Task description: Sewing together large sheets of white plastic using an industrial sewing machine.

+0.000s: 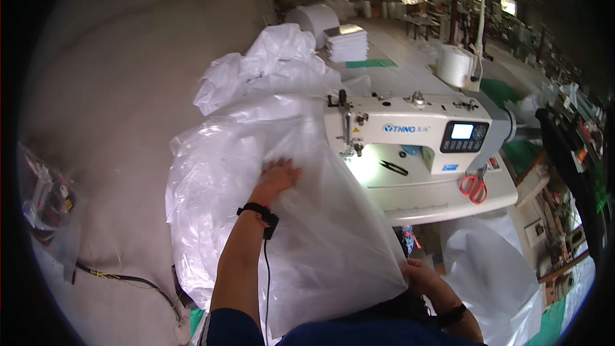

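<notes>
We seem to be smoothing the sheet [327, 230] left of the machine [410, 112], left hand [280, 178] spread flat, right hand [419, 275] pinching the sheet's edge; next probably calls for squaring that edge up.

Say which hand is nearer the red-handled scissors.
Right. The right hand holds the edge of the plastic sheet, below and left of the scissors in the picture; the left hand rests on the sheet, farther off to their left.
</notes>
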`<state>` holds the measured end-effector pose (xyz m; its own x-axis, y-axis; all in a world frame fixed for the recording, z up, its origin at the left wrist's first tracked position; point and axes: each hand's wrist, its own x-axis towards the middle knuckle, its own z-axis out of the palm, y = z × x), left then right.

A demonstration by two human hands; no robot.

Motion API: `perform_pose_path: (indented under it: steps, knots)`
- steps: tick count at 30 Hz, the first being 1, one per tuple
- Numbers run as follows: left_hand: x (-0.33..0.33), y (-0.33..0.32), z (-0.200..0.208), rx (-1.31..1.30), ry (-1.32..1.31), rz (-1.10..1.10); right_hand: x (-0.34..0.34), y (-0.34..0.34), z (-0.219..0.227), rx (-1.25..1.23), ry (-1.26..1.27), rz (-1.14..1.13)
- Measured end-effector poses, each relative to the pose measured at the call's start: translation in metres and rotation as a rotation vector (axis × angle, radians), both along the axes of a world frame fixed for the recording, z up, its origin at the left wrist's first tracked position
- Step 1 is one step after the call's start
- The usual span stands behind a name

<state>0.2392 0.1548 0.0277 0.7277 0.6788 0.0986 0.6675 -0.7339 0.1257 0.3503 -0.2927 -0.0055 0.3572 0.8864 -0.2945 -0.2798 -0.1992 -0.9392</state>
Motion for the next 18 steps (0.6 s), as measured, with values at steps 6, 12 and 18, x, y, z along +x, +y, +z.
perform_pose_path:
  steps: [6,12,18]
  knots:
    - [-0.077,0.07,-0.05,0.35,0.369,-0.111,-0.012,0.03,-0.054,-0.273,0.106,0.197]
    - [-0.196,0.075,-0.017,-0.049,0.103,0.477,-0.082,0.113,-0.053,-0.284,0.191,0.662]
    - [-0.263,0.068,0.023,-0.027,0.203,0.532,-0.097,0.146,-0.021,-0.172,0.229,0.37]
